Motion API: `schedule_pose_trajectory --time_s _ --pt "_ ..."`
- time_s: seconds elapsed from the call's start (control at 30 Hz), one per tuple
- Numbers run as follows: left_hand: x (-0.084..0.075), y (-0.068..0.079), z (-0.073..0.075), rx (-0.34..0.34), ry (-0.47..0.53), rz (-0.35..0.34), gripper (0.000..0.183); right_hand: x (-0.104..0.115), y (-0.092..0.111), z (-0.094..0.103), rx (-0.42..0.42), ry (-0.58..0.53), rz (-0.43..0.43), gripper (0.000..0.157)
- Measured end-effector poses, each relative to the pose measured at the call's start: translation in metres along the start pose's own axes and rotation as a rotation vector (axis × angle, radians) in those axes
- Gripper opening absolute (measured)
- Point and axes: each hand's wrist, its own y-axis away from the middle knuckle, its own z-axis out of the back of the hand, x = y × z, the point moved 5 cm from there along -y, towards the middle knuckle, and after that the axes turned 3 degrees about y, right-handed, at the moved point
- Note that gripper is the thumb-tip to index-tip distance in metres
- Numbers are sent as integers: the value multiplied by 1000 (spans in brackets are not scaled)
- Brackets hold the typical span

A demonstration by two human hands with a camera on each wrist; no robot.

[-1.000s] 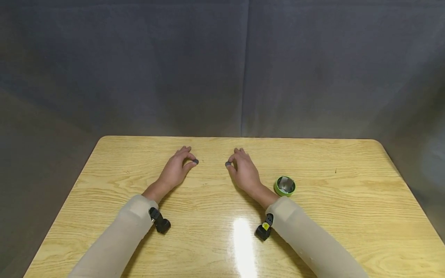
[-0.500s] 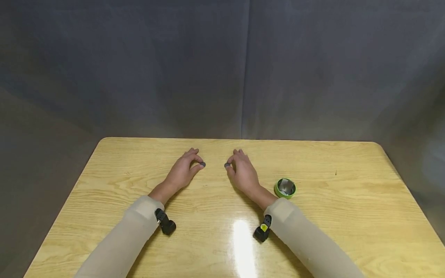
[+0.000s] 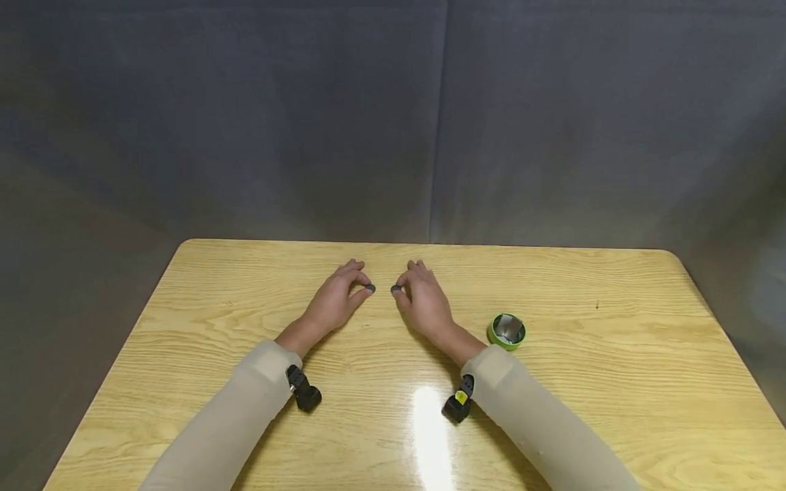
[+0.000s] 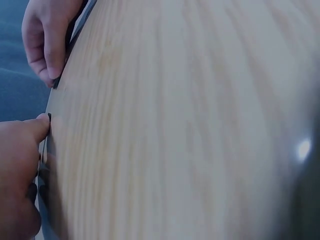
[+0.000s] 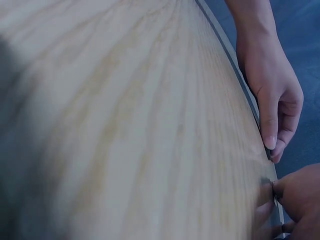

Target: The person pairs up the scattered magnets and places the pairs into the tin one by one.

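A left hand [image 3: 330, 301] pinching a dark disc [image 3: 371, 289] nears a right hand [image 3: 428, 301] pinching a second disc [image 3: 396, 288], either piece liable to drop if its small grip loosens.

Left dark disc [image 3: 371, 288] and right dark disc [image 3: 395, 288] partly hidden by left hand [image 3: 334, 300] and right hand [image 3: 426, 300], too small to identify. Left sleeve [image 3: 227, 423], right sleeve [image 3: 546, 426], table [image 3: 368, 382] cut off at head view's bottom.

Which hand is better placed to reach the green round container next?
Probably the right hand: the green round container sits close by on the right, farther from the left hand. Both pinch small dark discs, so either might need freeing first.
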Motion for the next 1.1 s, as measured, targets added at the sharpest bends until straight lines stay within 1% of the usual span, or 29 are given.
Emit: schedule_pose_trajectory --time_s 0.2,0.5,0.73,0.9,1.1 --pt "-4 -2 -3 -3 -1 -15 19 1 -2 -2 17 4 10 14" --pt "-5 -5 -6 12 -1 -25 22 -1 -5 -4 23 4 9 12" --pt "-6 -6 -8 13 3 -40 23 1 -6 -6 29 -7 20 14" --pt "-7 -6 -8 14 5 -37 24 1 -6 -7 25 -2 33 14" --pt "-8 -6 -8 0 -31 -37 22 0 -6 -8 25 -3 36 13"
